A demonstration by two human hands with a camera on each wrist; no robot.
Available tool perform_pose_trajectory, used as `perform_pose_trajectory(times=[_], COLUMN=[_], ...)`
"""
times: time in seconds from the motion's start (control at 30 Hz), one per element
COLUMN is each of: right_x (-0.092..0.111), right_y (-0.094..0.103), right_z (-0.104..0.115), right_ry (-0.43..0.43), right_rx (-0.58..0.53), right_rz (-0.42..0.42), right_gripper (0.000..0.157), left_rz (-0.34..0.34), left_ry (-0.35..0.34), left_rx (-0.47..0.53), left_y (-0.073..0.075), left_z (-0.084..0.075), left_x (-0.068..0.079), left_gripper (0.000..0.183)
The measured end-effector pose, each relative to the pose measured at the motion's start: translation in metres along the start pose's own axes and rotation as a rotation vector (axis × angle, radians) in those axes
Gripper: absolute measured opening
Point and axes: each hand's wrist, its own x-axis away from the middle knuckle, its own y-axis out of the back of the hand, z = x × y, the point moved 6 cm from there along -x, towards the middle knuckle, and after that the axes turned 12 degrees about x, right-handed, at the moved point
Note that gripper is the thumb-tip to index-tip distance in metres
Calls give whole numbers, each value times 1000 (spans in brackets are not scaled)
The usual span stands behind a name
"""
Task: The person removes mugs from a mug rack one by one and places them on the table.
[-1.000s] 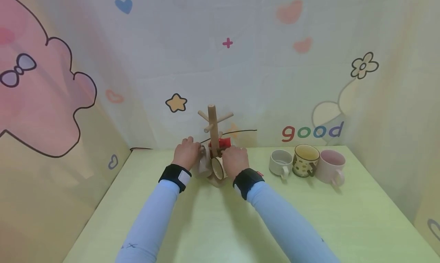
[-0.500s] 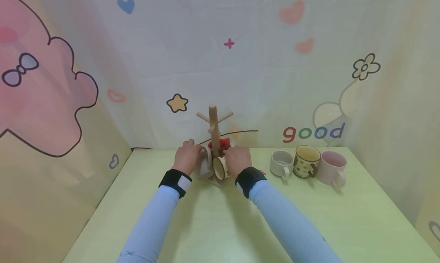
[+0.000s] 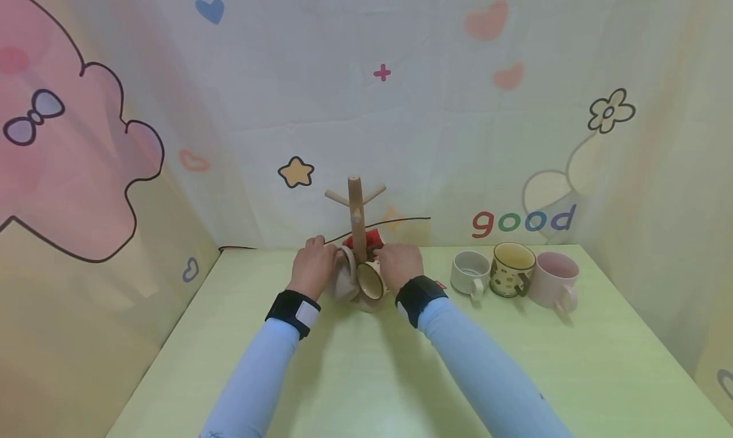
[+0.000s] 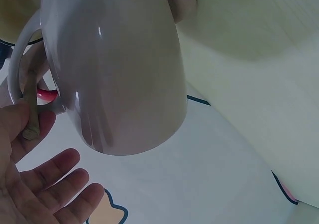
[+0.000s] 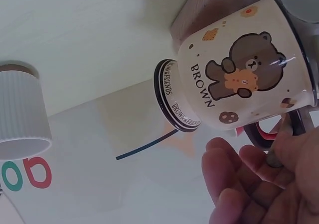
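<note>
A wooden mug tree (image 3: 357,228) stands at the back of the table, hung with mugs on its lower pegs. My left hand (image 3: 314,269) pinches a lower peg (image 4: 31,129) between thumb and index finger, the other fingers spread. That peg passes through the handle of a plain greyish-white mug (image 4: 119,74). On the other side, my right hand (image 3: 401,266) pinches the peg tip (image 5: 274,159) inside the dark handle of a cream mug (image 5: 239,69) with a brown bear. Behind the post hangs a red mug (image 3: 366,239), partly hidden.
To the right stand three mugs in a row: a small white one (image 3: 469,272), a yellow patterned one (image 3: 506,279) and a pink one (image 3: 552,279). A printed cloth (image 3: 343,120) hangs close behind the tree. Bare upper pegs (image 3: 338,198) stick out above my hands.
The mug tree has turned: its front upper peg has swung right and the left one forward. The bear mug and my right hand have shifted slightly right; the red mug is more hidden.
</note>
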Motion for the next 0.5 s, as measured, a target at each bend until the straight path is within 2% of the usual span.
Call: perform_pose_trajectory(times=[0.17, 0.5], right_x=[-1, 0], right_y=[0, 0], right_z=[-3, -8], right_ry=[-16, -48], right_rx=[-57, -98], right_rz=[14, 34], right_gripper=[21, 14], left_rz=[-11, 7], left_ry=[3, 16], left_rx=[-13, -38], left_y=[-2, -4], left_z=[-1, -4], left_x=[2, 8], left_gripper=[26, 30])
